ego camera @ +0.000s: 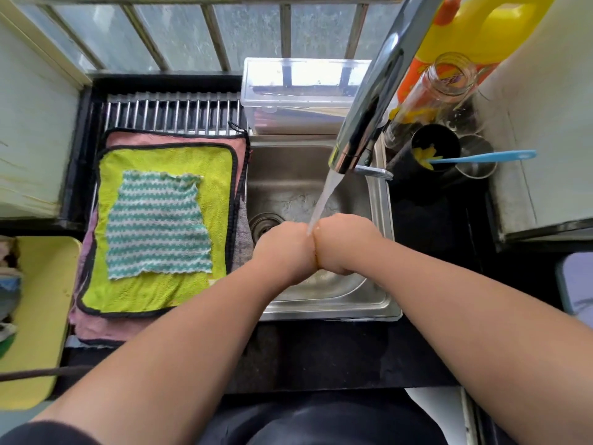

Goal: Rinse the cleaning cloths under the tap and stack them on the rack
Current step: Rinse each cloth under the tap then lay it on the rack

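Water [324, 200] runs from the chrome tap [372, 101] in a steady stream and lands right where two hands meet over the steel sink [380, 200]. Left hand [284, 248] and right hand [345, 245] are pressed together side by side, knuckles up and fingers curled downward out of sight, so whether they are squeezing a cloth or only rinsing each other cannot be told; no fabric shows between or below them. Both forearms reach in bare from the bottom of the view. Just left of the sink, the drying rack [173, 112] of metal bars carries the stacked cloths: a pink cloth [96, 329] with dark edging lies lowest of those clearly seen, a lime-yellow cloth [179, 290] with black trim is spread flat over it, and a smaller teal-and-white striped cloth [157, 223] sits on top, roughly centred. A grey cloth [244, 232] peeks out at the pile's right edge, hanging beside the sink wall near the drain [264, 223]. Behind the sink stands a clear plastic box [298, 97]. To the right, on the dark counter, are a yellow jug [487, 30], an empty glass jar [449, 78] and a black cup [434, 149] holding a blue-handled tool [481, 157].
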